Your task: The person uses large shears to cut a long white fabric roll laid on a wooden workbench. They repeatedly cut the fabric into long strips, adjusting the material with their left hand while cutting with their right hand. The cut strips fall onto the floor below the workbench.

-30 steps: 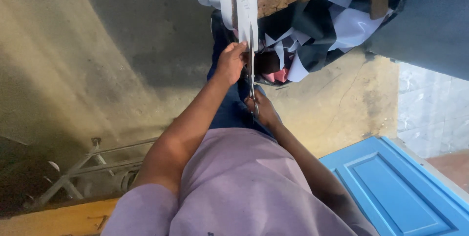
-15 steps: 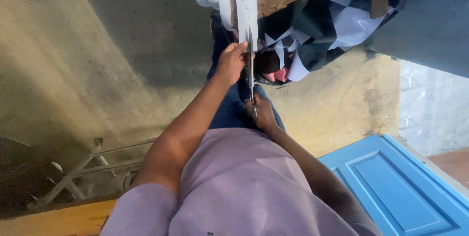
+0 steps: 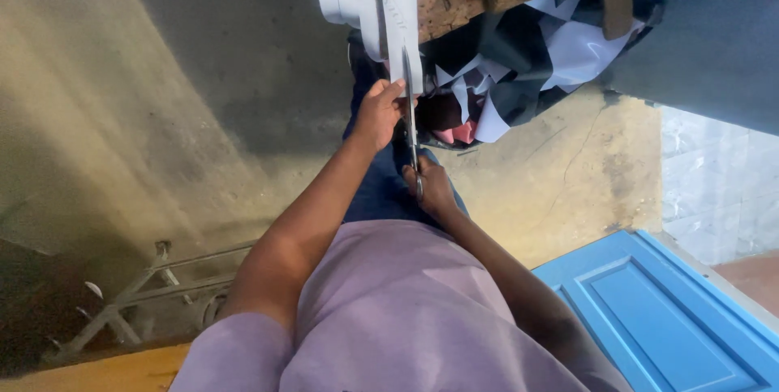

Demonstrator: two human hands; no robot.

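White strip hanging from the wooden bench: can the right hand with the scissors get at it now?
Probably yes. The right hand holds the scissors right alongside the white strip, which the left hand pinches at its end; nothing lies between them.

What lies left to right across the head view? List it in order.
Metal frame → left hand pinching the white fabric strip → scissors → right hand → pile of black and white fabric scraps → blue panelled door.
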